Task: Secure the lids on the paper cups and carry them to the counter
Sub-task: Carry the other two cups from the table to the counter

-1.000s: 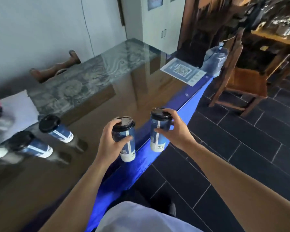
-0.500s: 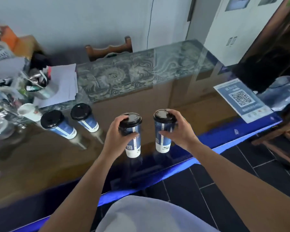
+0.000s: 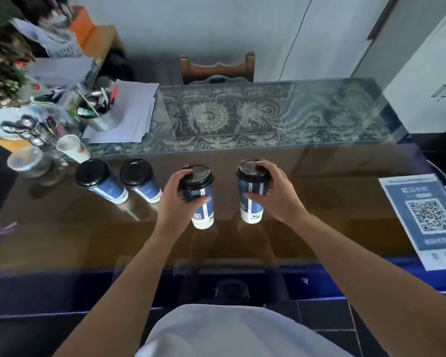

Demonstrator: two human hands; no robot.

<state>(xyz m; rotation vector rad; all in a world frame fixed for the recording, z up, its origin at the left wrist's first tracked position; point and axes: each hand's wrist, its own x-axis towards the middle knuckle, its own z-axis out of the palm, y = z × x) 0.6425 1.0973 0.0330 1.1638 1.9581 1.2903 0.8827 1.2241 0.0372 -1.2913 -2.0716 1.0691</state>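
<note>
Left fingers (image 3: pixel 184 174) curled over the rim of a black lid, thumb across the blue wall below, so left hand (image 3: pixel 177 202) closed around left cup (image 3: pixel 202 210). Right fingers (image 3: pixel 264 167) draped over the other lid, thumb pressed on the blue side, right hand (image 3: pixel 276 197) closed around right cup (image 3: pixel 250 202). Both cups lidded, upright or nearly so, side by side and apart, over the glossy brown counter (image 3: pixel 319 215); cannot tell whether their white bases touch the surface or hang just above it. Faint reflections of cups and forearms in the glass beneath. Left of the held pair, two more lidded cups (image 3: pixel 119 185) standing just beside each other on the same counter. Farther left, an open white cup (image 3: pixel 72 148) and a clutter of utensils, blurred. Behind those, a pen pot (image 3: pixel 98 112) on loose papers (image 3: pixel 131 112). At the right edge, a QR sign (image 3: pixel 428 217) lying flat. Beyond the counter, a patterned glass shelf (image 3: pixel 255 117) and a wooden chair back (image 3: pixel 216 68) against the wall.
</note>
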